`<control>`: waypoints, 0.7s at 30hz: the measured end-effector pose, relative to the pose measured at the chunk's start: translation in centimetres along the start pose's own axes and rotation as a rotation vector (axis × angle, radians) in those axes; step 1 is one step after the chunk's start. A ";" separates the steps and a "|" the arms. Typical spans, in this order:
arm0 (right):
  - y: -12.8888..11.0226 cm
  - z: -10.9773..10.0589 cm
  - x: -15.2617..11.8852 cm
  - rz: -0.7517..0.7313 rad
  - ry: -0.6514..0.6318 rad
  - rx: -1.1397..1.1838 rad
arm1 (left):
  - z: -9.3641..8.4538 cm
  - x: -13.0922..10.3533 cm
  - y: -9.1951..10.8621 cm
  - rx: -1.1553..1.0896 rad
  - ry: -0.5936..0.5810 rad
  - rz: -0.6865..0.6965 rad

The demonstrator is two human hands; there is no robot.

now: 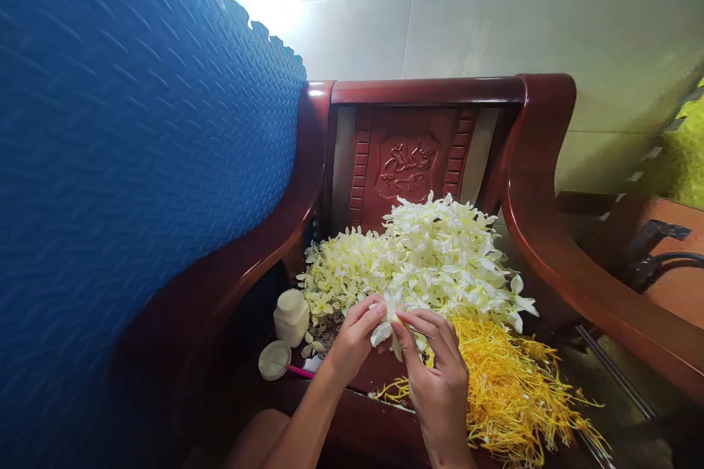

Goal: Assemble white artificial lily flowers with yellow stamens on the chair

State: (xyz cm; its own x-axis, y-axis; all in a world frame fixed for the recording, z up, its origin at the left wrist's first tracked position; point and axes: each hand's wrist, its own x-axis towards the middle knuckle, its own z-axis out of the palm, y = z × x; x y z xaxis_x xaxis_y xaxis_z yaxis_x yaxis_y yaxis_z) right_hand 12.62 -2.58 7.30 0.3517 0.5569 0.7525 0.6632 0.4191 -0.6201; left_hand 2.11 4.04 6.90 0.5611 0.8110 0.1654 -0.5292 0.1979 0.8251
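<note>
Both hands meet over the front of a wooden chair seat, around a white flower [394, 303]. My left hand [355, 341] pinches the flower's left side between thumb and fingers. On the right, my right hand [434, 359] is closed on the flower's lower right side, with something thin and pale between its fingers, too small to name. Behind the hands rises a large heap of white flowers [440, 256]. A pile of yellow thread-like strands [511, 388] lies right of my right hand.
A small white jar [291, 316] stands left of the flowers, near a round lid [274, 360] with a pink stick [300, 372]. Curved armrests [583, 278] flank the seat. A blue textured mat [148, 146] stands upright at the left. A carved backrest [407, 161] is behind.
</note>
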 end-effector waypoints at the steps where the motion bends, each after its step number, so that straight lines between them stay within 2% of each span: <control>1: 0.0 0.0 0.0 -0.007 -0.002 -0.004 | 0.1 0.0 0.1 -0.010 -0.007 -0.007; 9: 0.1 -0.5 0.3 -0.065 -0.069 0.018 | 0.4 0.0 0.5 -0.086 0.023 -0.045; 16: 0.4 -0.8 0.7 -0.125 -0.121 0.041 | 0.4 -0.1 0.4 -0.109 -0.004 -0.052; 19: 0.5 -1.0 0.6 -0.094 -0.128 0.042 | 0.5 -0.1 0.6 -0.061 0.026 -0.050; 21: 0.7 -1.0 0.4 -0.027 -0.122 0.061 | 0.5 -0.2 0.8 0.057 0.081 -0.009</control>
State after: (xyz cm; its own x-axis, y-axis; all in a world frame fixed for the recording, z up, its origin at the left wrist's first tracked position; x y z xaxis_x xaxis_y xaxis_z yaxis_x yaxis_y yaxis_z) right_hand 13.90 -2.84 7.36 0.2490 0.6266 0.7385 0.6285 0.4756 -0.6155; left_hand 1.86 3.74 7.82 0.5113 0.8516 0.1156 -0.4858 0.1755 0.8563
